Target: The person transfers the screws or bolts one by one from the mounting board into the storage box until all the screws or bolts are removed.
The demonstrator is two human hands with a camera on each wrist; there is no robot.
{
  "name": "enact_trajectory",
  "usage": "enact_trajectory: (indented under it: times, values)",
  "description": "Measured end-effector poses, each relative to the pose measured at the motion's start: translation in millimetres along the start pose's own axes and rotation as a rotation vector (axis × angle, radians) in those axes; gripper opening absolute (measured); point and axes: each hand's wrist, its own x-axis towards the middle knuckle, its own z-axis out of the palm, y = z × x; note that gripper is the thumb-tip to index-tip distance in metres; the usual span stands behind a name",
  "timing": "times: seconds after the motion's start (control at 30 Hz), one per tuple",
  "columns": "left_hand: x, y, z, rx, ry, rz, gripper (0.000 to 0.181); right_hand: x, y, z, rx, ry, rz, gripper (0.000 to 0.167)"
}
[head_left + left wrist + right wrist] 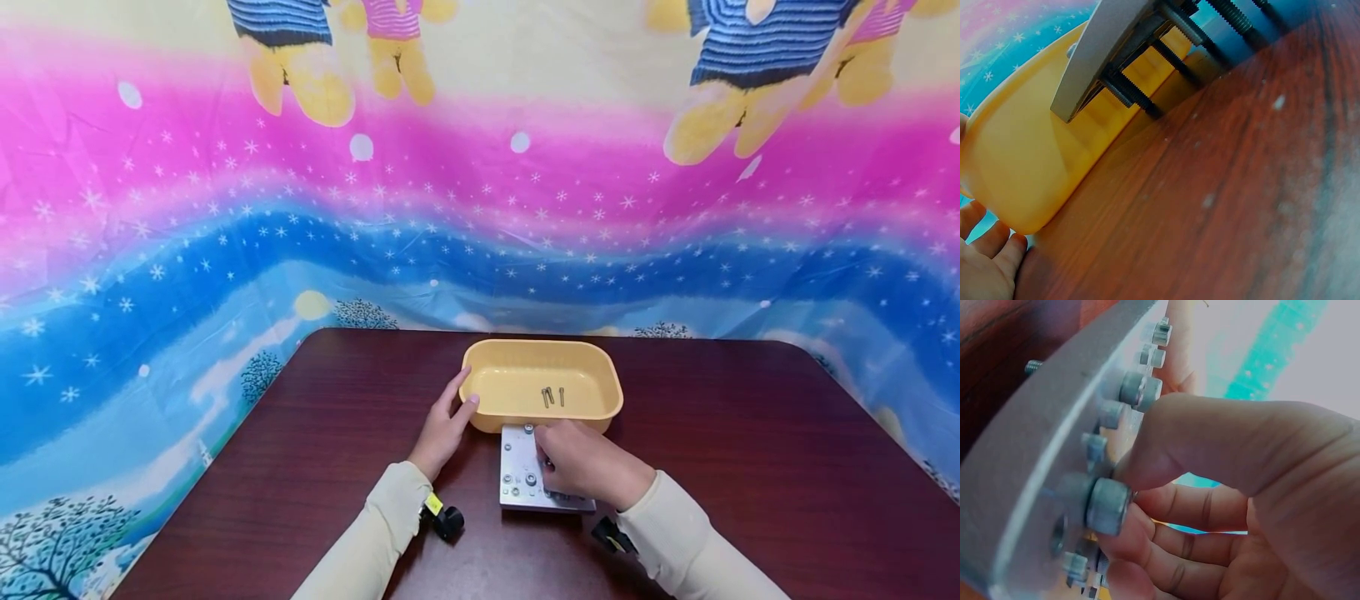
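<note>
Behind the tabletop (337, 417) I see a printed cloth (480, 200) hung as a wall, lightly creased, coming round past both its sides. Highest above the tabletop the print is cream, with yellow bear figures (757, 75) in striped blue or pink tops; below them runs vivid pink, then deep blue scattered with white snowflakes (626, 202) and pale round spots (362, 147). Just behind the far edge comes a paler snowy scene, and a dark bare tree (60, 542) spreads low to the left. The tabletop itself is dark reddish-brown, wood-grained, rounded at its far corners, with light shining softly off its near part.
</note>
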Motion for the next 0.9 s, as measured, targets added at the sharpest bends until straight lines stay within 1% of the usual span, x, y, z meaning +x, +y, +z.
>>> enact_trajectory:
  times: [0.1,0.2,0.3,0.43,0.7,0.9]
  values:
    - [6.5,-14.4,1.5,-0.001,0.012,0.003,0.054,0.1,0.0,-0.1,-0.005,-0.002,0.008,0.018]
    - [8.0,-19.7,2.4,0.001,0.026,0.010,0.053,0.2,0.0,-0.4,-0.009,-0.003,0.011,0.017]
    - [8.3,-20.7,2.9,0.011,0.035,0.022,0.053,0.0,-0.2,-0.3,-0.011,0.009,0.002,0.017]
    - [8.1,-20.0,2.8,0.020,0.040,0.018,0.052,-0.7,-0.7,0.5,-0.012,0.028,-0.019,0.018]
    - [6.4,-19.3,2.3,0.002,0.033,-0.010,0.052,-0.6,-0.4,0.0,-0.012,-0.005,0.003,0.015]
    - [6.5,-19.2,2.6,0.008,0.030,-0.010,0.052,-1.1,0.5,-0.6,-0.017,-0.004,0.000,0.016]
